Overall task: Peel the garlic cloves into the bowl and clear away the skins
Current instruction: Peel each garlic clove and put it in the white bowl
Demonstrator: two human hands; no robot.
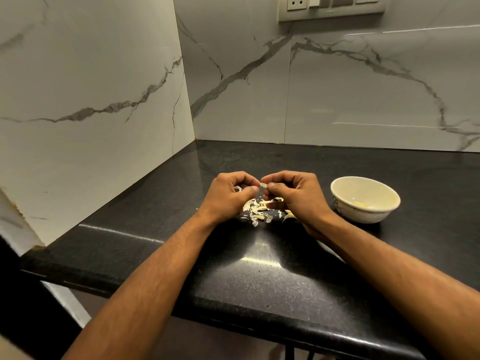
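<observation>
Both hands meet above the black countertop and pinch one small pale garlic clove (263,185) between their fingertips. My left hand (230,194) holds it from the left, my right hand (298,194) from the right, fingers of both curled. Beneath them lies a scatter of pale garlic skins and bits (257,210). A cream bowl (337,189) stands to the right of my right hand; a peeled yellowish clove (362,203) lies in its bottom.
The black speckled countertop (259,268) runs into a corner of white marble wall tiles (91,87). Its front edge is close to me, and its left end stops at the wall. A switch and socket panel (331,7) is high on the back wall.
</observation>
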